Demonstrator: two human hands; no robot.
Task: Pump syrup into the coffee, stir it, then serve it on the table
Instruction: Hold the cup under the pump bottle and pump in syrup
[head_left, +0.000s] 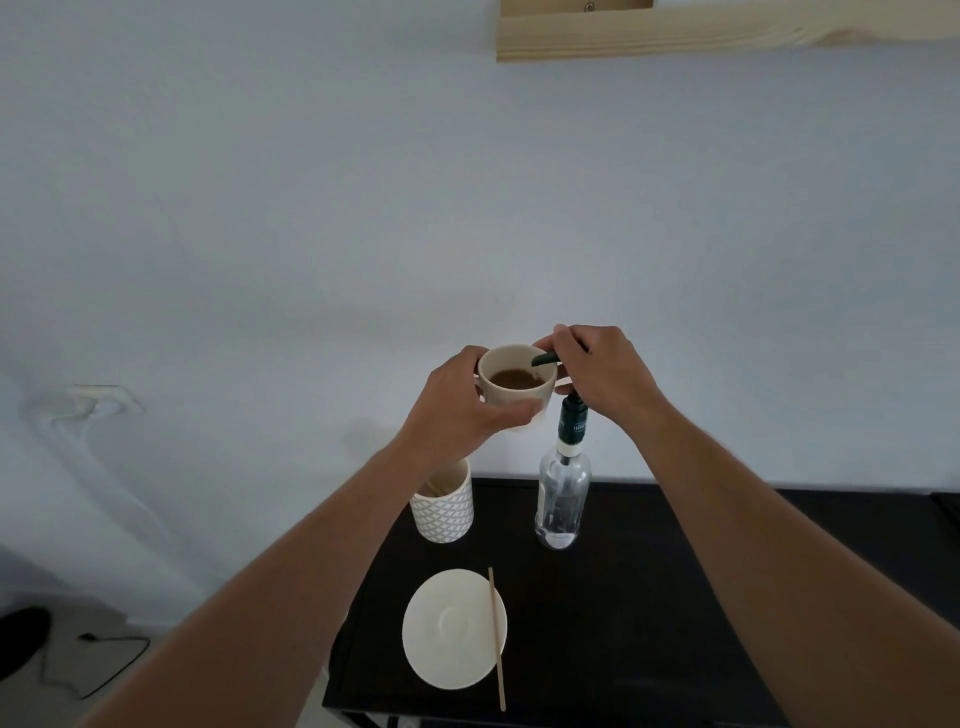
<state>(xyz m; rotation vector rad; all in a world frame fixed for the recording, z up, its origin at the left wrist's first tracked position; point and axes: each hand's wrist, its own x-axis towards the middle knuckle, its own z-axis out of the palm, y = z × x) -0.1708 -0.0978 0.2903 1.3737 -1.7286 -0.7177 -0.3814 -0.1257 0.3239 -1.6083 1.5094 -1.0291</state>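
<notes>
My left hand (462, 410) grips a beige coffee cup (511, 392) and holds it in the air, with dark coffee visible inside. The cup's rim sits right under the black spout of the pump (546, 358). My right hand (602, 374) rests on top of that pump, closed over its head. The pump tops a clear glass syrup bottle (563, 499) that stands upright on the black table (649, 597). Very little liquid shows in the bottle's base.
A white saucer (452, 629) lies near the table's front, with a wooden stir stick (497, 639) resting across its right edge. A patterned white holder (444, 506) with more sticks stands left of the bottle. A wooden shelf (727, 31) hangs above.
</notes>
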